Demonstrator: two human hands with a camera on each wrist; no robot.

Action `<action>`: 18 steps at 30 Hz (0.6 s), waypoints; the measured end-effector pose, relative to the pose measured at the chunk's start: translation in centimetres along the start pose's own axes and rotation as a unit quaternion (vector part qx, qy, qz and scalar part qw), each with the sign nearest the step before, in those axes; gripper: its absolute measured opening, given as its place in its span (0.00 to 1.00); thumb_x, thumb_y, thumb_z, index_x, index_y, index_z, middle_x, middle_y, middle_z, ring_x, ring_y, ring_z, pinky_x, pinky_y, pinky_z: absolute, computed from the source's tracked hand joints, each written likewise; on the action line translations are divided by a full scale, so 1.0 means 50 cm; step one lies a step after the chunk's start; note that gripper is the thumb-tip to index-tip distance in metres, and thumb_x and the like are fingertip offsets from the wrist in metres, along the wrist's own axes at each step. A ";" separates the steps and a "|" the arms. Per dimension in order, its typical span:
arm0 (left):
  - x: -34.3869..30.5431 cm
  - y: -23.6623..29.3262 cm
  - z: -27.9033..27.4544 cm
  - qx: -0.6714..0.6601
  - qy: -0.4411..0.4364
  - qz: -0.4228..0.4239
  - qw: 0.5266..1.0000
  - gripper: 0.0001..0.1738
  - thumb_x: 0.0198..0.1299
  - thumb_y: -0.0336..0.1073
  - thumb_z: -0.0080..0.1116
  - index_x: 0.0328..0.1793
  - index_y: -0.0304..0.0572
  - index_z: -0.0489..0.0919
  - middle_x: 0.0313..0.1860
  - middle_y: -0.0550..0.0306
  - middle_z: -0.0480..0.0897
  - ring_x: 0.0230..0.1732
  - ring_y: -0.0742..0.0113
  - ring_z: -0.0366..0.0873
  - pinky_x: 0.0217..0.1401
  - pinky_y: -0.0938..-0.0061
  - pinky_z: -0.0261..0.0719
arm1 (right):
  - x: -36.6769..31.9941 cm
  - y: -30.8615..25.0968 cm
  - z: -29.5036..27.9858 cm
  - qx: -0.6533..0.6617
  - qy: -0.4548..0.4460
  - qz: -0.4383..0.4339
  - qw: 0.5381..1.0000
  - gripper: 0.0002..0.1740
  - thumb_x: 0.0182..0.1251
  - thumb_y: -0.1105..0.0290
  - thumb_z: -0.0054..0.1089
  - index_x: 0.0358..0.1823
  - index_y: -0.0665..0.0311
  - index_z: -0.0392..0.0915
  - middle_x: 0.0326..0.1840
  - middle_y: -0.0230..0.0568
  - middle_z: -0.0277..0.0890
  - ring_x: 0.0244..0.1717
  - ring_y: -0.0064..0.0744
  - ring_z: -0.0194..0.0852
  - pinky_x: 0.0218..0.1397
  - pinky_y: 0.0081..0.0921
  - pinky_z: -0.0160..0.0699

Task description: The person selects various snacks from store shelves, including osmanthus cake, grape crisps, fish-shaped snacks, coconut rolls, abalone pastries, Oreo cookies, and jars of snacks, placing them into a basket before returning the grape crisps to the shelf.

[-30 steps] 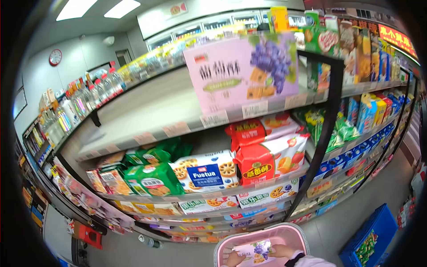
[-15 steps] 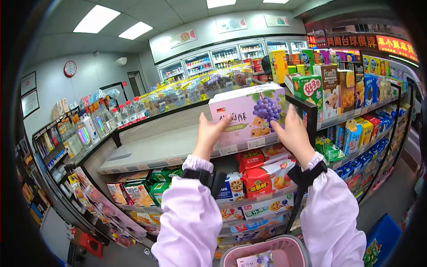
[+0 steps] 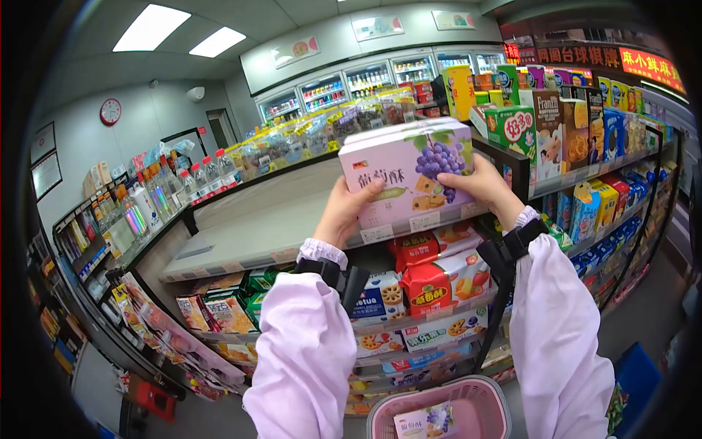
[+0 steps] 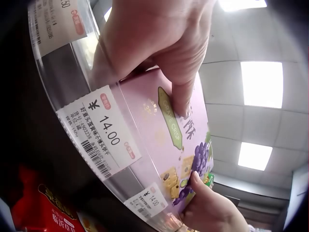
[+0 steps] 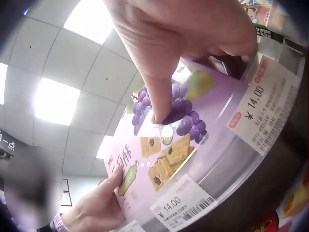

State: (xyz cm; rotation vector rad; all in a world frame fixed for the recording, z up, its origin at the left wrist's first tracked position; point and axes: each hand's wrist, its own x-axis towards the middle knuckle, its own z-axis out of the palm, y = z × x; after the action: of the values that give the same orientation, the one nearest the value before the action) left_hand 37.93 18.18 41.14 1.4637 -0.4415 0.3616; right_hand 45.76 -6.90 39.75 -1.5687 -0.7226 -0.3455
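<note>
The grape biscuit box [image 3: 406, 172] stood at the front of the shelf [image 3: 252, 223]. The left hand [image 3: 347, 207] and right hand [image 3: 491, 186] gripped its opposite sides, thumbs on its face, sleeved forearms [image 3: 303, 351] stretched forward.

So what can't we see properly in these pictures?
Head view: what's inside the grape box, hidden by its sides.
Head view: left part of the blue-labelled packet, behind black wrist gear.
Head view: near end of the pink basket, cut off below.
Right wrist view: some printed grapes, covered by the right hand.
</note>
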 end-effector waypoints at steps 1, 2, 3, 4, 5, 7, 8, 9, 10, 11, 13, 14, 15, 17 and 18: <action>-0.004 0.004 -0.001 0.003 0.008 0.038 0.999 0.30 0.49 0.34 0.69 0.55 0.31 0.68 0.48 0.49 0.77 0.49 0.63 0.76 0.53 0.69 0.74 | -0.008 -0.010 0.008 -0.025 0.029 -0.015 0.999 0.39 0.40 0.58 0.76 0.52 0.71 0.69 0.48 0.45 0.75 0.48 0.29 0.74 0.53 0.26 0.70; -0.007 0.010 -0.006 0.017 0.020 0.065 0.998 0.30 0.48 0.34 0.69 0.55 0.31 0.68 0.48 0.50 0.77 0.49 0.63 0.76 0.53 0.69 0.74 | -0.016 -0.019 0.013 -0.033 0.046 -0.048 0.997 0.38 0.41 0.62 0.75 0.53 0.71 0.67 0.50 0.46 0.74 0.50 0.30 0.72 0.54 0.26 0.70; -0.018 0.028 -0.006 0.032 0.031 0.089 0.995 0.30 0.48 0.33 0.69 0.55 0.32 0.68 0.48 0.50 0.78 0.48 0.63 0.76 0.53 0.69 0.75 | -0.024 -0.037 0.031 0.050 0.050 -0.112 0.991 0.36 0.44 0.65 0.74 0.54 0.71 0.67 0.49 0.45 0.74 0.50 0.29 0.72 0.54 0.26 0.70; -0.031 0.054 -0.004 0.050 0.030 0.108 0.992 0.28 0.49 0.33 0.68 0.55 0.33 0.69 0.48 0.51 0.78 0.48 0.65 0.76 0.52 0.70 0.75 | -0.023 -0.048 0.037 0.063 0.046 -0.160 0.984 0.35 0.45 0.67 0.73 0.55 0.70 0.66 0.48 0.43 0.74 0.49 0.27 0.73 0.54 0.25 0.70; -0.049 0.084 0.000 0.069 0.029 0.123 0.990 0.27 0.50 0.33 0.67 0.55 0.33 0.69 0.48 0.52 0.78 0.48 0.66 0.76 0.52 0.71 0.75 | -0.036 -0.075 0.048 0.100 0.061 -0.192 0.974 0.34 0.45 0.66 0.73 0.53 0.70 0.67 0.47 0.41 0.75 0.47 0.26 0.73 0.54 0.25 0.70; -0.103 0.132 0.003 0.145 0.020 0.160 0.976 0.23 0.53 0.33 0.64 0.53 0.34 0.70 0.48 0.54 0.77 0.48 0.68 0.75 0.51 0.72 0.74 | -0.094 -0.150 0.051 0.057 0.060 -0.233 0.969 0.31 0.47 0.65 0.72 0.51 0.68 0.68 0.44 0.40 0.77 0.42 0.26 0.76 0.44 0.23 0.73; -0.143 0.146 0.015 0.149 0.023 0.177 0.973 0.22 0.54 0.33 0.63 0.53 0.34 0.71 0.47 0.54 0.78 0.47 0.68 0.76 0.50 0.73 0.74 | -0.102 -0.150 0.044 -0.019 0.075 -0.289 0.954 0.31 0.48 0.64 0.72 0.51 0.69 0.68 0.42 0.39 0.77 0.37 0.26 0.77 0.39 0.23 0.74; -0.179 0.150 0.027 0.150 0.024 0.196 0.969 0.21 0.55 0.34 0.63 0.52 0.33 0.71 0.46 0.55 0.78 0.46 0.68 0.76 0.50 0.74 0.73 | -0.144 -0.177 0.052 0.027 0.061 -0.276 0.959 0.36 0.43 0.64 0.74 0.53 0.69 0.67 0.44 0.41 0.76 0.40 0.30 0.75 0.43 0.26 0.72; -0.224 0.141 0.035 0.116 0.056 0.178 0.976 0.20 0.55 0.34 0.63 0.52 0.33 0.71 0.44 0.56 0.79 0.44 0.68 0.76 0.50 0.74 0.73 | -0.204 -0.198 0.057 -0.058 0.073 -0.257 0.962 0.21 0.53 0.74 0.67 0.48 0.68 0.69 0.41 0.36 0.77 0.40 0.22 0.76 0.46 0.19 0.73; -0.273 0.122 0.041 0.082 0.088 0.163 0.979 0.20 0.55 0.34 0.63 0.51 0.33 0.71 0.41 0.56 0.79 0.43 0.68 0.76 0.50 0.74 0.72 | -0.244 -0.191 0.063 0.019 0.041 -0.253 0.966 0.25 0.52 0.76 0.67 0.51 0.68 0.67 0.42 0.38 0.77 0.39 0.25 0.76 0.45 0.20 0.74; -0.398 0.059 0.047 0.100 0.153 0.130 0.975 0.22 0.53 0.35 0.65 0.50 0.32 0.71 0.41 0.56 0.79 0.43 0.68 0.76 0.48 0.73 0.73 | -0.363 -0.170 0.063 -0.124 0.073 -0.153 0.978 0.32 0.48 0.72 0.71 0.53 0.68 0.65 0.43 0.38 0.75 0.42 0.28 0.75 0.47 0.22 0.72; -0.468 0.026 0.048 0.116 0.153 0.033 0.981 0.24 0.51 0.36 0.66 0.50 0.32 0.70 0.42 0.55 0.78 0.43 0.68 0.76 0.48 0.73 0.74 | -0.424 -0.161 0.062 -0.177 0.068 -0.104 0.976 0.35 0.45 0.69 0.74 0.54 0.68 0.64 0.44 0.38 0.74 0.43 0.30 0.74 0.49 0.24 0.71; -0.528 -0.009 0.065 0.103 0.168 -0.036 0.980 0.26 0.48 0.36 0.69 0.50 0.33 0.70 0.43 0.55 0.78 0.44 0.69 0.75 0.48 0.73 0.74 | -0.482 -0.134 0.065 -0.178 0.043 -0.063 0.981 0.39 0.42 0.65 0.75 0.55 0.69 0.63 0.46 0.41 0.71 0.46 0.36 0.71 0.50 0.27 0.70; -0.633 -0.087 0.099 0.086 0.189 -0.118 0.971 0.30 0.45 0.35 0.72 0.52 0.33 0.70 0.45 0.54 0.77 0.47 0.70 0.75 0.49 0.75 0.75 | -0.594 -0.074 0.072 -0.175 -0.002 0.013 0.984 0.48 0.35 0.59 0.77 0.58 0.71 0.60 0.50 0.52 0.65 0.51 0.51 0.66 0.52 0.36 0.67; -0.688 -0.137 0.102 0.047 0.174 -0.195 0.964 0.32 0.46 0.34 0.71 0.56 0.32 0.68 0.47 0.54 0.77 0.48 0.69 0.74 0.50 0.75 0.75 | -0.646 -0.039 0.076 -0.191 -0.036 0.070 0.978 0.48 0.36 0.58 0.76 0.59 0.72 0.60 0.50 0.53 0.65 0.51 0.51 0.66 0.53 0.37 0.67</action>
State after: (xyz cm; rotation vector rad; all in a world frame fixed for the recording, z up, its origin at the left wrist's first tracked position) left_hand 11.13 13.64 18.43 1.5031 0.1492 0.3158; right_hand 19.43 -11.07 20.97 -1.9940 -0.6203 -0.3386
